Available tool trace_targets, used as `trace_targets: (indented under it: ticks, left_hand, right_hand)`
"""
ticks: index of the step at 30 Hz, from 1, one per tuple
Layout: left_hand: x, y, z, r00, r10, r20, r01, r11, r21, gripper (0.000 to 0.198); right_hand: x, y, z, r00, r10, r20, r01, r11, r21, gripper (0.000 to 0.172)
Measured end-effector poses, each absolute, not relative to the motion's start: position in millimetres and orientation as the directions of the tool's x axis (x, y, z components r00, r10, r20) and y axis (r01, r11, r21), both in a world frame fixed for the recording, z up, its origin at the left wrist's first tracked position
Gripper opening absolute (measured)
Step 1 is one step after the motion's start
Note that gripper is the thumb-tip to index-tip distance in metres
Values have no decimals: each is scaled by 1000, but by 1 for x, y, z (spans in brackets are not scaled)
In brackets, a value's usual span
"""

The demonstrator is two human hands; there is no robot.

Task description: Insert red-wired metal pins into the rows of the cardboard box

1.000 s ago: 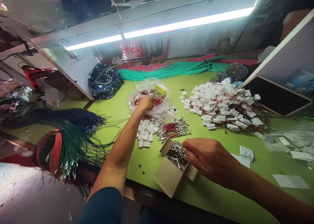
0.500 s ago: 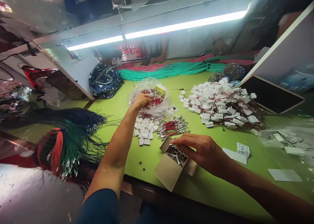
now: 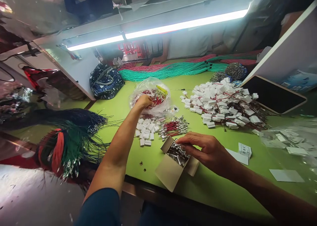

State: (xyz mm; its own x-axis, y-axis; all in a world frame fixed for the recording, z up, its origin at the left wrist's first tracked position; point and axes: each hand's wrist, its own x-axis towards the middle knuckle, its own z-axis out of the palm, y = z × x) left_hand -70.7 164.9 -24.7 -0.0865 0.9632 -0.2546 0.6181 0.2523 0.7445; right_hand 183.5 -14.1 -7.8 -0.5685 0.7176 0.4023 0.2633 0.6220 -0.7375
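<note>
Left hand reaches into the far plastic bag, its fingers hidden so I cannot tell their state, while right hand fingers pinch narrowly at metal pins in the near box.

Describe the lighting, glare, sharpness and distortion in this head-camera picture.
Head view: the long white tube lamp burns out to white, lighting the green table evenly; soft shadow lies under the right hand at the small open cardboard box; wide-angle distortion stretches the corners; the centre, around the left hand on the clear plastic bag, is sharp, the left edge and lower corners smeared.
</note>
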Motion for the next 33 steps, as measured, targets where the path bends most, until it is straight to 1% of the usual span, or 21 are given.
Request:
trace_targets:
  ticks: [5, 8, 11, 13, 15, 18, 20, 23, 28, 33]
  left_hand:
    - [-82, 160, -4, -66, 966, -251, 458, 253, 852, 13]
    - [-87, 152, 12, -31, 972, -233, 362, 228, 904, 15]
    - [-89, 134, 23, 51, 970, -239, 162, 228, 960, 17]
    - [-85, 114, 27, 107, 963, -249, 9, 249, 968, 20]
    - [-76, 91, 30, 122, 963, -241, -113, 255, 960, 21]
    - [-56, 52, 32, 56, 978, -202, -291, 210, 933, 16]
    - [-42, 28, 31, -13, 979, -202, -399, 181, 899, 15]
    - [-24, 0, 26, -72, 967, -246, -522, 173, 835, 20]
    - [-8, -21, 9, -126, 953, -275, -652, 129, 747, 16]
    - [3, -25, 1, -157, 931, -328, -695, 132, 707, 16]
  right_hand:
    - [183, -12, -7, -564, 736, 374, 272, 593, -758, 17]
    - [183, -13, -5, -562, 746, 358, 280, 578, -766, 18]
    - [183, -13, -5, -546, 760, 352, 271, 558, -784, 18]
    - [182, -13, -4, -529, 778, 340, 259, 529, -808, 17]
    - [180, -11, -3, -511, 797, 321, 251, 496, -831, 16]
    - [175, -9, 0, -492, 813, 312, 229, 466, -854, 14]
    - [170, -7, 2, -473, 813, 338, 207, 476, -855, 14]
    - [162, -6, 1, -446, 801, 400, 209, 528, -823, 12]
    - [157, -9, -7, -444, 762, 471, 250, 610, -751, 11]
    - [159, -10, -13, -448, 736, 508, 292, 658, -694, 10]
